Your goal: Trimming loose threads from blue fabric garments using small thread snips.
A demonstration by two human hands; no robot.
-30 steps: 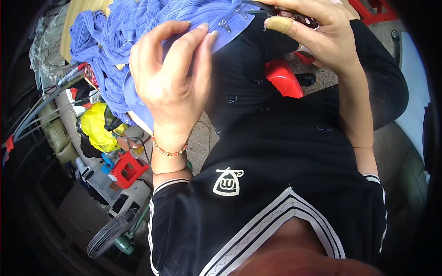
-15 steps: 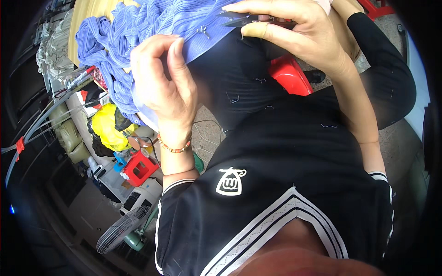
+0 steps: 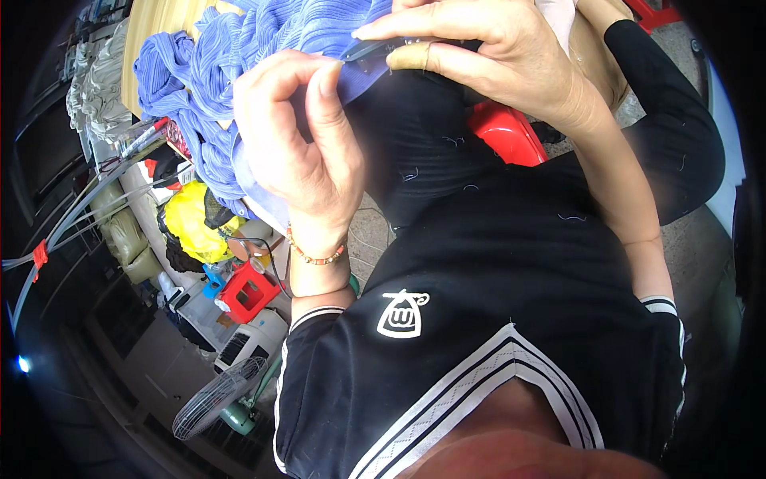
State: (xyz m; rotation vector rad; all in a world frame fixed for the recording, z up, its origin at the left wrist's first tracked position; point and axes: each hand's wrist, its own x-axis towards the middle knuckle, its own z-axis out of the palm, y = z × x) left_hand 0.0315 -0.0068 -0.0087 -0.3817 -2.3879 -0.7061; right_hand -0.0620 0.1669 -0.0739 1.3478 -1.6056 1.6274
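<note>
Ribbed blue knit fabric (image 3: 279,32) lies heaped at the upper left, with a flat blue edge running down between my hands. My right hand (image 3: 511,68) grips a pair of dark thread snips (image 3: 369,51), whose blades point left over that edge. My left hand (image 3: 307,144) wears a beaded bracelet, and its thumb and forefinger are pinched together right at the snips' tips. What lies in that pinch is too small to make out. A tan wrap covers the end of my right thumb.
Light thread scraps cling to my black clothing (image 3: 447,207). A red stool (image 3: 507,132) stands beyond my lap. At the left are a yellow bag (image 3: 195,223), a red plastic stand (image 3: 247,293) and a fan (image 3: 219,397). A pale wooden surface (image 3: 148,48) sits behind the fabric.
My right hand has moved left with the snips, bringing their tips to my left fingertips. My left hand has shifted slightly right and up. The dark knotted bit on the blue edge is now hidden.
</note>
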